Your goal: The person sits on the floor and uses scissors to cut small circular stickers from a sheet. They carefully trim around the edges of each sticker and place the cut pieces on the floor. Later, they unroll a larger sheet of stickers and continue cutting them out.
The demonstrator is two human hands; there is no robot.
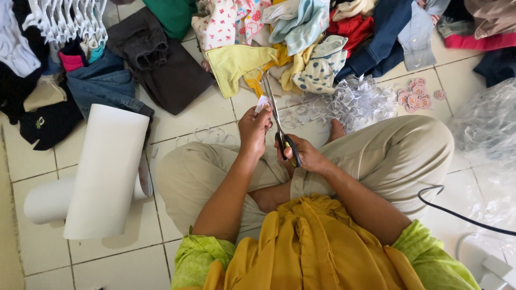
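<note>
The left hand (pixel 254 128) pinches a small paper piece (pixel 262 103); the right hand (pixel 304 154) grips scissors (pixel 277 121) — the blades run close to those fingertips, so a nick looks possible.

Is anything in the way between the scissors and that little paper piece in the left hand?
Nothing visible. The scissors in the right hand already reach the small paper piece pinched by the left hand.

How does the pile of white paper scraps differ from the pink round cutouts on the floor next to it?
The white paper scraps form a big tangled heap of irregular strips; the pink round cutouts are a small cluster of neat circles. The scraps look plain white, the cutouts pink with a pale centre. Both lie on the tiled floor near the person's knee.
</note>
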